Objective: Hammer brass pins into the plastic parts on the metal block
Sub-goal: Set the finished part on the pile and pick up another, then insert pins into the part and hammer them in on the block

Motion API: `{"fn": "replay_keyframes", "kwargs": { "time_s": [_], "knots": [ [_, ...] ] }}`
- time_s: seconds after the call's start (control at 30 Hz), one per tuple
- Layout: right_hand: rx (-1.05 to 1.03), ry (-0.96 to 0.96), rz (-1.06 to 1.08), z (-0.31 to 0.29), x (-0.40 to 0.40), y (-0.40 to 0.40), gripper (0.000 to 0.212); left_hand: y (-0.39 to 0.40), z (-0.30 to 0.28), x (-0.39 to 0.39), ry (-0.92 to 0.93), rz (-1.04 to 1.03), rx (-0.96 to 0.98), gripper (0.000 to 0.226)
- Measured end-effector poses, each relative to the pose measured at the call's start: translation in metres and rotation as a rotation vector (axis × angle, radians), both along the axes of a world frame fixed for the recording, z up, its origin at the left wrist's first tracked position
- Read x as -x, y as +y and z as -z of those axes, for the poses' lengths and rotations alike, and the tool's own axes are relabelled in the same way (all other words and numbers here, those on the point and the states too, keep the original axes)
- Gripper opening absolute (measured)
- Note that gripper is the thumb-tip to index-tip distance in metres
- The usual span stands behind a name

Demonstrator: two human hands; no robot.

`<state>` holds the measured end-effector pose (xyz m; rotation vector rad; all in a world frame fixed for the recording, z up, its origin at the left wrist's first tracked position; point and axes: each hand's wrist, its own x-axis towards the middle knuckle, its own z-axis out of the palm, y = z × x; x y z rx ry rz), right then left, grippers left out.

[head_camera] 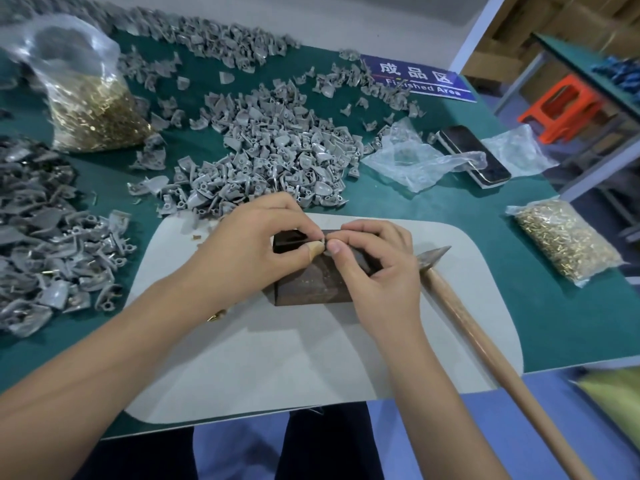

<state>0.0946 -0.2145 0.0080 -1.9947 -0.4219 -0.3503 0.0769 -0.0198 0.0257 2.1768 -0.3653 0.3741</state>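
Note:
A dark metal block (311,285) sits on a grey mat (277,358) in front of me. Both hands meet over its top. My left hand (256,244) pinches a small grey plastic part (323,241) between thumb and fingers; most of the part is hidden. My right hand (377,268) pinches something tiny at the same spot, too small to identify. A hammer (485,341) with a wooden handle lies on the mat to the right of my right hand, its steel head (433,256) next to the block.
A big heap of grey plastic parts (277,150) lies behind the block and another (45,244) at the left. Bags of brass pins stand at back left (93,112) and right (568,244). A phone (474,154), loose plastic bags and a blue sign (419,77) lie farther back.

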Motion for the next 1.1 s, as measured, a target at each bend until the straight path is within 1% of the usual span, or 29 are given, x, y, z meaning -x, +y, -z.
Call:
{"fn": "replay_keyframes", "kwargs": {
  "time_s": [0.2, 0.33, 0.43, 0.73, 1.1],
  "knots": [
    [0.041, -0.036, 0.016, -0.0007, 0.0017, 0.0003, 0.007, 0.0012, 0.001, -0.0008, 0.009, 0.008, 0.019, 0.007],
    [0.011, 0.016, 0.01, -0.0031, 0.0007, 0.0009, 0.008, 0.0022, -0.0009, -0.0013, 0.012, 0.023, 0.004, 0.007],
    [0.041, 0.036, -0.001, -0.0026, 0.002, 0.0013, 0.01, 0.002, -0.0011, -0.0008, -0.001, 0.024, -0.022, 0.008],
    [0.076, -0.018, 0.022, -0.0001, 0.0034, -0.0002, 0.009, -0.0004, -0.003, -0.0002, 0.003, 0.014, -0.027, 0.006],
    [0.034, -0.003, 0.015, -0.0011, 0.0024, 0.0, 0.008, 0.0001, -0.0036, -0.0001, 0.001, 0.027, -0.016, 0.006]
  ]
}}
